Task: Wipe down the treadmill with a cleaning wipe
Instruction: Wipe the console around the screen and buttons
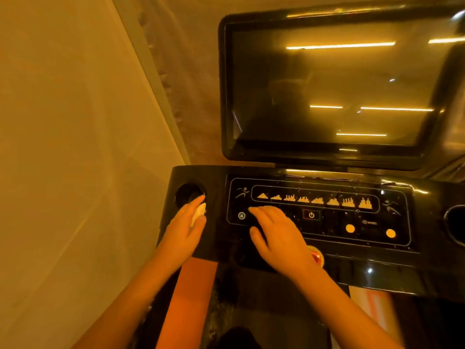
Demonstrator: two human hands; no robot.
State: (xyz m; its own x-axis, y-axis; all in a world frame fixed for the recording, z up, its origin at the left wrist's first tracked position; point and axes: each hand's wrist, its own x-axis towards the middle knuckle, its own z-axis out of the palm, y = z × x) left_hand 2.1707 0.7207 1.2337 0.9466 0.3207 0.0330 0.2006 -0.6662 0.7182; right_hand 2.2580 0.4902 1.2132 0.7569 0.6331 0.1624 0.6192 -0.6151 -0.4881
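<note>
wipe [198, 213]: mostly hidden in left hand [185, 229]
right cup holder [454, 222]: cut by right edge
red button [317, 256]: half behind right hand [279, 238]

The treadmill console [216, 177] is looking like hard black plastic, and its top is shining smooth and glossy. The control panel [327, 238] in the middle of it is looking flat and slick. The screen [327, 84] at the console's far edge is looking like dark, smooth glass and is mirroring long strips of light. The wipe [198, 214] in the left hand [185, 230], near the console's left edge, is looking white, soft and matt, like thin cloth or paper. The wall [63, 122] is looking pale, smooth and matt.
</note>
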